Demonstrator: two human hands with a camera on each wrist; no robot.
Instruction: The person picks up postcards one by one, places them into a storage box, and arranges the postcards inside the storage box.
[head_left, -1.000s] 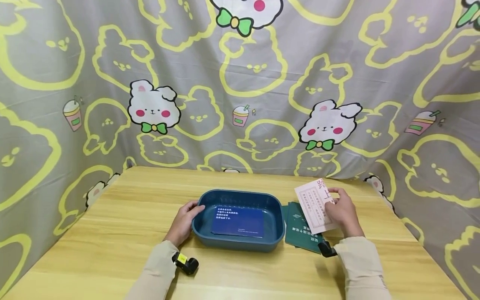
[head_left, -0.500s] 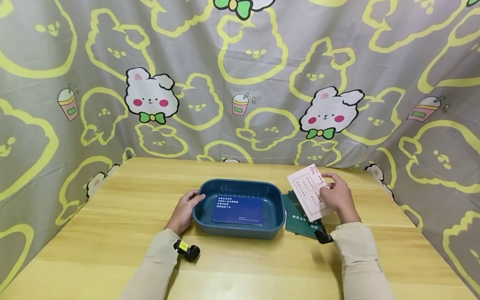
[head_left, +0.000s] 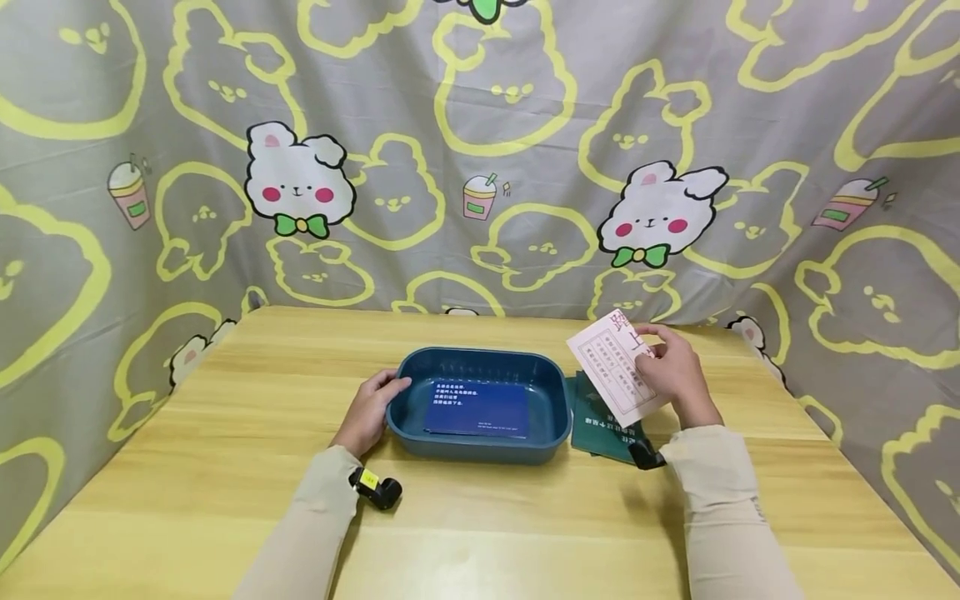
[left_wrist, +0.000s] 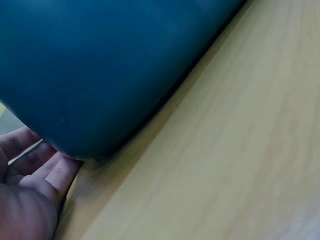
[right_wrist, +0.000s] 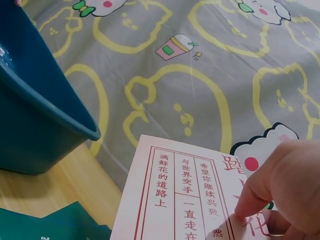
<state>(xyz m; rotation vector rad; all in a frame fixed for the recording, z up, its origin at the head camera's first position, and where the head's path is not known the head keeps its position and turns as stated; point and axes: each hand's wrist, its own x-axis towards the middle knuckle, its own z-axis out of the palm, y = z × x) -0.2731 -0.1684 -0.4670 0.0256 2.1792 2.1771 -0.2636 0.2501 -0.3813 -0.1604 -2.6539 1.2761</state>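
A pale pink card (head_left: pixel 617 367) with red Chinese print is pinched between thumb and fingers of my right hand (head_left: pixel 675 373), tilted above the table. Below it, partly covered, lie dark green cards (head_left: pixel 596 425) against the right side of a teal plastic basin (head_left: pixel 480 452). Inside the basin a dark blue card (head_left: pixel 480 408) with white print lies flat. My left hand (head_left: pixel 369 410) holds the basin's left end, thumb over the rim. In the left wrist view its fingers (left_wrist: pixel 60 172) are against the basin's outer wall.
The wooden table (head_left: pixel 225 467) reaches back to a grey curtain (head_left: pixel 405 100) with yellow animal outlines, which also closes both sides. A small black camera sits on each wrist, the left one (head_left: pixel 378 487) in front of the basin.
My right hand has moved slightly left and up with the pink card, toward the basin. The left hand stays on the basin. The head view has tilted down a little.
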